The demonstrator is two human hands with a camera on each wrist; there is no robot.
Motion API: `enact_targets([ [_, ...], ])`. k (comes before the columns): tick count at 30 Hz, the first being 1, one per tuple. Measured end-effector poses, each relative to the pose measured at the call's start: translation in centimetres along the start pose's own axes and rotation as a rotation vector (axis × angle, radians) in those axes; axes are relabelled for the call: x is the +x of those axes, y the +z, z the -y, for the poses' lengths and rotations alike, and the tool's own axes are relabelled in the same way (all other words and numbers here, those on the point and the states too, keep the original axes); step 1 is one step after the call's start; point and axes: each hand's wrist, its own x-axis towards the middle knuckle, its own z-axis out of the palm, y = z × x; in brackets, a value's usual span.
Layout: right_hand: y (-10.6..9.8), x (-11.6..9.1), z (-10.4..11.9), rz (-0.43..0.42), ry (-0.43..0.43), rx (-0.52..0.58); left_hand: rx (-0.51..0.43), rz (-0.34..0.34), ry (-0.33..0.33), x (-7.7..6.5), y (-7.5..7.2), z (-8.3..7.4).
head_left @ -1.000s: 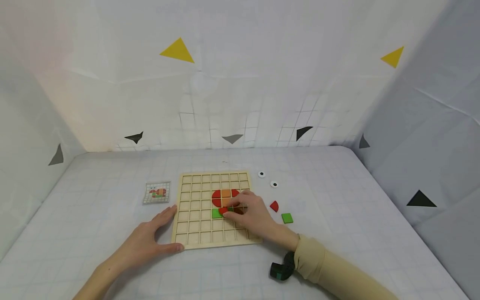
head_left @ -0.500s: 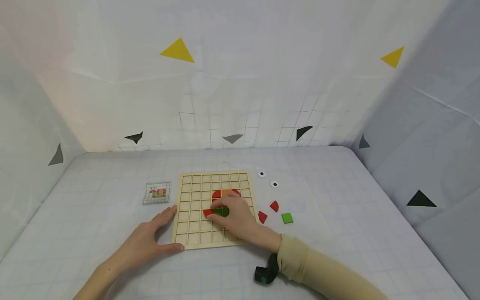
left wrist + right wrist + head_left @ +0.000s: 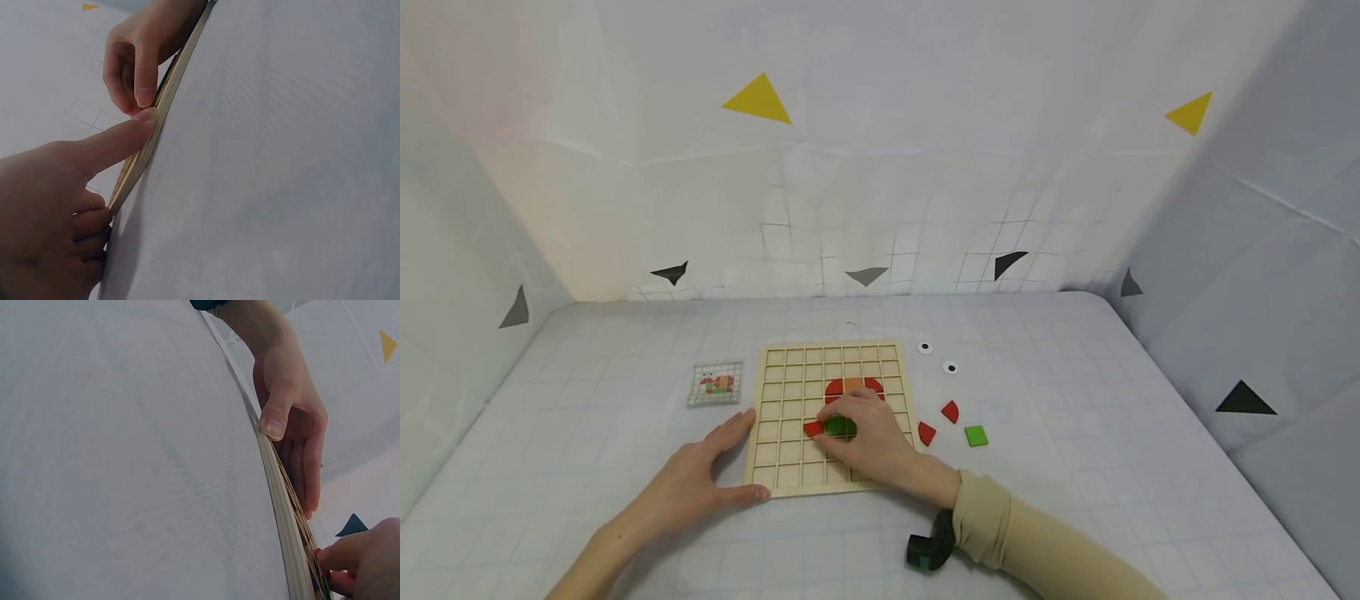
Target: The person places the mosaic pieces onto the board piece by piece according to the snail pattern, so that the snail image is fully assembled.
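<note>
Board [image 3: 782, 389], left fingers [image 3: 730, 432] spread against it, right fingers [image 3: 842, 406] around one red piece [image 3: 812, 428] (two loose wedges [image 3: 927, 433] [image 3: 951, 412] beside)

White table [image 3: 1150, 467] with board [image 3: 790, 390], card [image 3: 716, 384], tiles [image 3: 977, 436]

The left hand [image 3: 688, 482] is spread, thumb well apart from fingers. The right hand [image 3: 872, 437] — fingers curved — pinches against its thumb.

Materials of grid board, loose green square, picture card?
Grid board: likely bare wood, matte; pale tan, lined edge.
Loose green square: smooth-looking painted wood or plastic, unclear; even colour.
Picture card: probably paper, finish unclear; thin, with printed grid.
</note>
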Motion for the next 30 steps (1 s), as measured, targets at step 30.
enact_targets([
  [30,-0.37,0.06,-0.19,-0.063,-0.052,0.007,0.003,-0.004,0.007,0.01,0.05,0.08],
])
